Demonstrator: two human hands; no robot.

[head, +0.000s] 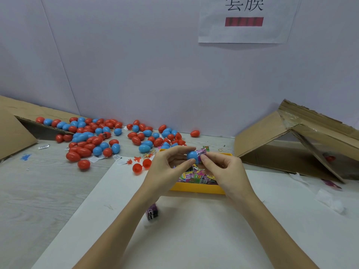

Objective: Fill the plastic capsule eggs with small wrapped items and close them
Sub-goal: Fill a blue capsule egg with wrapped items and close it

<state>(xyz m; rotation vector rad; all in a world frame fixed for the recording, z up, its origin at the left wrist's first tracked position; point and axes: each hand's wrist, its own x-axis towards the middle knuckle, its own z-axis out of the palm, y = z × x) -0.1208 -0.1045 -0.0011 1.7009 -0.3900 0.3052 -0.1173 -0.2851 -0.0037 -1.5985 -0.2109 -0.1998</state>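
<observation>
Hands met above the yellow tray (196, 188), which lay on a white sheet (194, 230) on the surface (48, 191). The left hand (167, 167) gripped a blue egg half (192, 155), its fingers (187, 164) curled round the shell from below and behind. The right hand (221, 167) pinched a small wrapped item (201, 152) between thumb and forefinger and held it at the mouth of the half, touching the rim; whether it had entered the shell could not be told. More wrapped items (196, 176) filled the tray beneath both hands. Loose eggs (93, 138), red and blue, lay scattered at the far left of the surface, and an open red egg (141, 166) lay just beside the tray. Cardboard boxes (291, 140) stood tipped at both sides. By judgement, the shell was light, rigid and smooth, so it was likely to slip or spin under a loose hold; it was best held round its widest part, clear of the rim. The wrapper appeared soft and crinkly, likely to spring back, and probably needed folding or pressing down before the second half could snap on.
</observation>
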